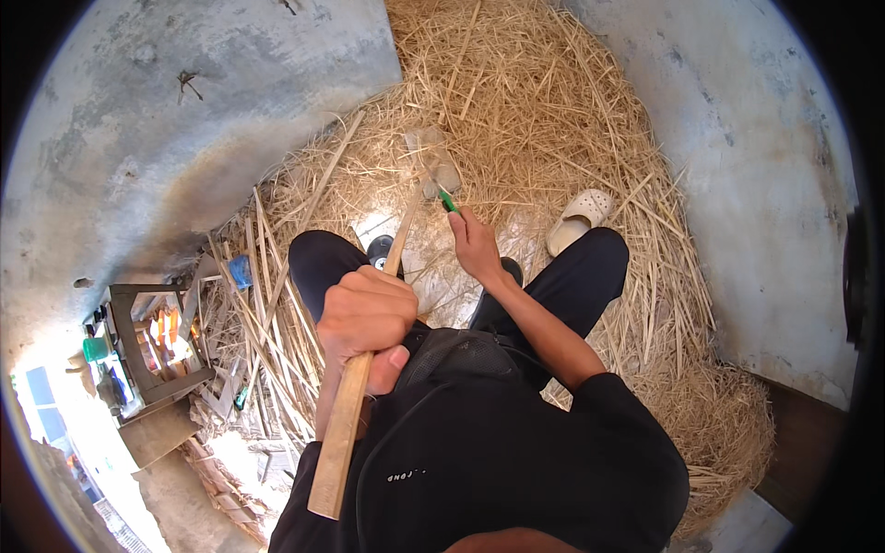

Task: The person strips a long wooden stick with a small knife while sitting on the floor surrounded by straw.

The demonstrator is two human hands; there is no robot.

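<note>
My left hand (367, 313) is wrapped round a long, flat bamboo strip (341, 452). The near end of the strip hangs over my lap on the left, and its far end slants away toward the floor in front of me. My right hand (474, 245) is closed on a green-handled knife (448, 200). Its thin blade points forward, near the strip's far end; whether they touch I cannot tell. Just beyond the blade, a greyish block (444, 175) lies on the floor among the shavings.
A deep heap of pale shavings (544, 83) covers the floor ahead and to the right. Loose strips (263, 323) lie at the left. A cream clog (579, 221) stands by my right knee. Grey walls (737, 138) rise on both sides, with a wooden frame (138, 346) at the left.
</note>
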